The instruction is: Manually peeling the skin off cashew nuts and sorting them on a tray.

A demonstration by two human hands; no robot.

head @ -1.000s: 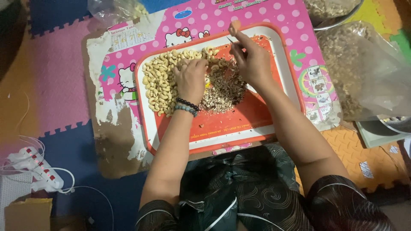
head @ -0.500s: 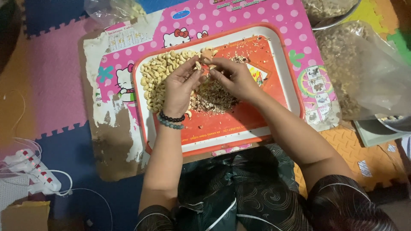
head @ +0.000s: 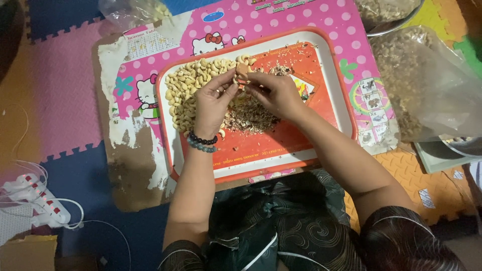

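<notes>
- Change since a second ago: the right hand [head: 275,93], then raised at the tray's far rim with a thin blade showing, has come back to meet the left hand [head: 213,103] above the middle of the tray; over the last half second the two have closed in a little tighter. Judged from this, one nut is being worked between both hands.
- Cashew nut [head: 242,72]: small, pale tan, pinched where the fingertips of both hands meet, above the litter heap. Left fingers curl round it from the left; right fingers are bunched tight against it. Whether the blade is in the right hand now cannot be told.
- Tray [head: 281,150]: rectangular, rounded corners, hard and glossy, orange-red with a white border.
- Peeled cashews [head: 188,88]: cream, curved, smooth, heaped on the tray's left part.
- Skin scraps [head: 251,115]: brown, flaky, papery litter piled mid-tray, just beside the nuts.
- Surface [head: 321,22]: pink, dotted, cartoon-printed board, its coating torn away to bare brown on the left.
- Bead bracelets [head: 202,141]: dark and grey-blue, on the left wrist.
- Clear plastic bag [head: 427,85]: crinkled, holding brownish nuts, right of the tray.
- Foam floor mat [head: 65,90]: interlocking tiles, pink and blue.
</notes>
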